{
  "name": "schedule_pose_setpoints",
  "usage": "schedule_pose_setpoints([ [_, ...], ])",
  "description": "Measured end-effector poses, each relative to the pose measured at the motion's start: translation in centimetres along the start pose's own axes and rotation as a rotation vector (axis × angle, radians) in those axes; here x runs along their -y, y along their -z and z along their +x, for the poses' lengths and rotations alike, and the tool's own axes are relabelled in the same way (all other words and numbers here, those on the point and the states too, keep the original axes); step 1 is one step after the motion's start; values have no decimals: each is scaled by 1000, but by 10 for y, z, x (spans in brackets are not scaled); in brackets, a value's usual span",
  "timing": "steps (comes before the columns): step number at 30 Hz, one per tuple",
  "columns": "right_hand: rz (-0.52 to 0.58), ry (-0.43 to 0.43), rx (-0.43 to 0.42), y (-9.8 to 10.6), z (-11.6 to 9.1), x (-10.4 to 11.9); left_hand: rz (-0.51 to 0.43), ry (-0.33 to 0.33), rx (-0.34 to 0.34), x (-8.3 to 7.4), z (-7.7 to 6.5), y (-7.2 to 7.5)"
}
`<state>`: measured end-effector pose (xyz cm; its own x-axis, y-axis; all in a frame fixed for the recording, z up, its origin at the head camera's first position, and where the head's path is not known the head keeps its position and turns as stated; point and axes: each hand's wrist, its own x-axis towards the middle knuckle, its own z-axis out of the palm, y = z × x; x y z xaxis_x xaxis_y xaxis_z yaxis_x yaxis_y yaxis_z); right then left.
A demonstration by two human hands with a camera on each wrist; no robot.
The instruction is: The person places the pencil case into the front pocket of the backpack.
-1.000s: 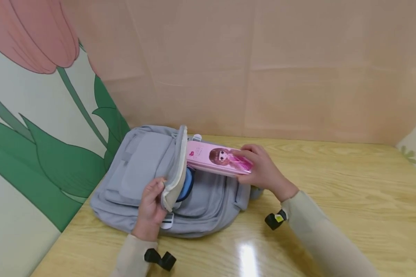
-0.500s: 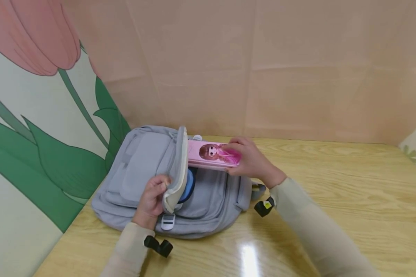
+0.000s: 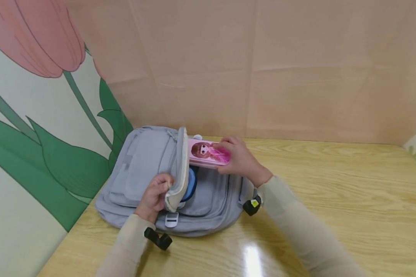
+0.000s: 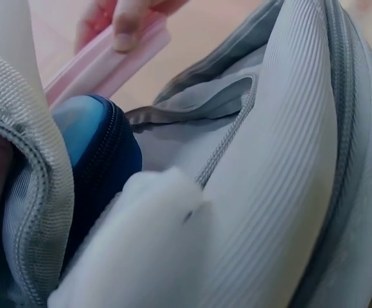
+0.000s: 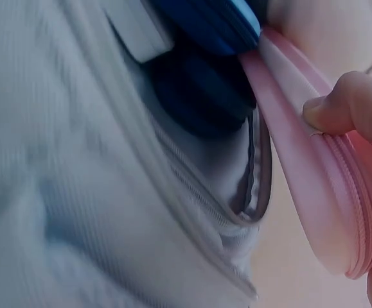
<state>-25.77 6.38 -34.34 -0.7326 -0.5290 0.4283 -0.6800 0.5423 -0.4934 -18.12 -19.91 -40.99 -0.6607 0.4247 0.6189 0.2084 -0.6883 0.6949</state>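
A grey backpack [image 3: 142, 154] lies on the table with its top opening facing right. My left hand [image 3: 156, 192] pinches the edge of the opening flap [image 3: 177, 177] and holds it up. My right hand [image 3: 237, 159] grips the right end of a pink zippered pencil case [image 3: 209, 152] with a doll picture on it. The case's left end is hidden behind the flap. The right thumb [image 5: 340, 112] presses on the case's side, by its zipper. Inside the opening sits a blue zippered case [image 4: 102, 138], below the pencil case.
In the right wrist view, a white object [image 5: 137, 29] and a dark blue item [image 5: 202, 96] lie inside the bag. The wooden table [image 3: 332, 184] extends to the right. A flower-painted wall [image 3: 17, 161] stands close on the left, a pinkish cloth [image 3: 280, 77] behind.
My right hand has moved left, sliding the pink pencil case farther behind the flap into the backpack's opening. The left hand keeps its hold on the flap.
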Motion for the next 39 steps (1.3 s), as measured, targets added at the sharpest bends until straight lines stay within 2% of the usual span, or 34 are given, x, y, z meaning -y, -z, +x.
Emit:
schedule_pose_setpoints([
  [6, -21, -20, 27, -3, 11, 1, 31, 39, 26, 3, 5, 5],
  [15, -2, 38, -5, -11, 26, 5, 26, 104, 92, 2, 9, 6],
  [19, 0, 41, -6, -17, 30, 5, 3, 92, 93, 2, 10, 5],
  [22, 10, 16, 23, -19, 28, 1, -38, 70, 80, 1, 9, 2],
  [25, 44, -15, 43, -16, 17, -6, -72, 54, 61, 2, 9, -1],
  [27, 68, -23, 12, -11, 5, -12, -87, 47, 46, 4, 10, -2],
  [33, 136, -13, -249, -6, -37, -32, -82, 25, 13, 5, 9, -3],
  [35, 157, -15, -301, -7, -46, -36, -81, 26, 2, 6, 9, -4],
  [39, 175, -65, -284, -7, -53, -36, -86, 33, -8, 6, 10, -5],
])
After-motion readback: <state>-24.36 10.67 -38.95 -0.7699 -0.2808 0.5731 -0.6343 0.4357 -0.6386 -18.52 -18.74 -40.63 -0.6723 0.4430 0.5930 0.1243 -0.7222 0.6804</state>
